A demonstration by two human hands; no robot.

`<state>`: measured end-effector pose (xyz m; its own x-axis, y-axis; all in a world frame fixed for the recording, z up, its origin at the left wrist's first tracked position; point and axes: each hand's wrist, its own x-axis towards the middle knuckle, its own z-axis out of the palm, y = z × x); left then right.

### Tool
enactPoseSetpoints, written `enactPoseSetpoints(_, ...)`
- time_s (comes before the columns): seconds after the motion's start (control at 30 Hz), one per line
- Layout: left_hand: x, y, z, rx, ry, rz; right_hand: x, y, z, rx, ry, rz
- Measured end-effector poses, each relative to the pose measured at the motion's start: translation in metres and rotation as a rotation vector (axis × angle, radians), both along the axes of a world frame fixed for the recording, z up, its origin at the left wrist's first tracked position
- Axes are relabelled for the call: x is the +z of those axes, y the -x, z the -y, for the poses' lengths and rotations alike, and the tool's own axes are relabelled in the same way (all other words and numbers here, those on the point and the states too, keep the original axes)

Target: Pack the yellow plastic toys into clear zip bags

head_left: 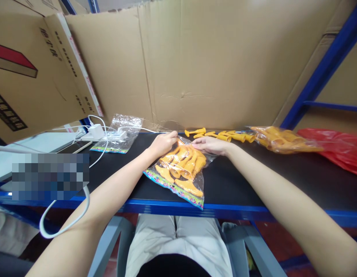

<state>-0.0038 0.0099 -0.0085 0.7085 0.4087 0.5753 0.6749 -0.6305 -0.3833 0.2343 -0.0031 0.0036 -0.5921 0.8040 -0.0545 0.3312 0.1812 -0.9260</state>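
Note:
A clear plastic bag of yellow-orange plastic pieces lies on the black tabletop, its colourful printed edge towards me and over the table's front rim. My left hand is closed on the bag's far left corner, fingers curled. At the far right corner, my right hand pinches the bag between thumb and fingers. Inside, several curved and tube-like pieces overlap, so their exact kind is hard to tell. Just behind my right hand lie loose yellow pieces of the same colour.
A second filled bag lies at the right beside a red plastic bag. At the left are an empty clear bag, a charger with white cables, and a phone. A cardboard wall stands behind the table.

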Motion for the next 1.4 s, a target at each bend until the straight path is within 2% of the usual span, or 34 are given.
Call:
enactPoseSetpoints(0.13, -0.001, 0.000, -0.002, -0.005, -0.001, -0.001, 0.004, 0.007, 0.005, -0.078, -0.020, 0.027)
enactPoseSetpoints(0.3, -0.001, -0.001, 0.000, -0.013, 0.009, -0.009, 0.010, 0.028, 0.019, -0.233, -0.462, 0.240)
enactPoseSetpoints(0.4, -0.001, -0.002, 0.001, -0.016, 0.018, -0.015, 0.008, 0.036, 0.024, -0.234, -0.555, 0.301)
enactPoseSetpoints(0.53, 0.000, 0.000, 0.000, -0.002, 0.005, -0.022, 0.001, 0.038, 0.022, -0.215, -0.438, 0.235)
enactPoseSetpoints(0.7, 0.001, 0.002, -0.001, 0.044, -0.002, -0.012, -0.007, 0.034, 0.017, -0.186, -0.162, 0.042)
enactPoseSetpoints(0.87, 0.004, 0.003, 0.001, 0.052, 0.023, 0.023, -0.007, 0.029, 0.016, -0.077, 0.168, -0.072)
enactPoseSetpoints(0.93, 0.005, 0.003, 0.001, 0.046, 0.023, 0.030, -0.007, 0.028, 0.014, -0.053, 0.239, -0.113)
enactPoseSetpoints(1.1, 0.006, 0.004, 0.000, 0.030, 0.077, 0.083, -0.006, 0.023, 0.012, 0.001, 0.311, -0.169)
enactPoseSetpoints(1.2, 0.005, 0.012, -0.004, 0.071, 0.158, 0.165, -0.003, 0.019, 0.013, -0.005, 0.311, -0.195)
enactPoseSetpoints(1.3, 0.001, 0.025, -0.011, 0.145, 0.250, 0.232, 0.001, 0.011, 0.011, -0.045, 0.258, -0.248)
enactPoseSetpoints(1.4, -0.004, 0.037, -0.020, 0.203, 0.322, 0.258, 0.005, 0.002, 0.004, -0.144, 0.210, -0.343)
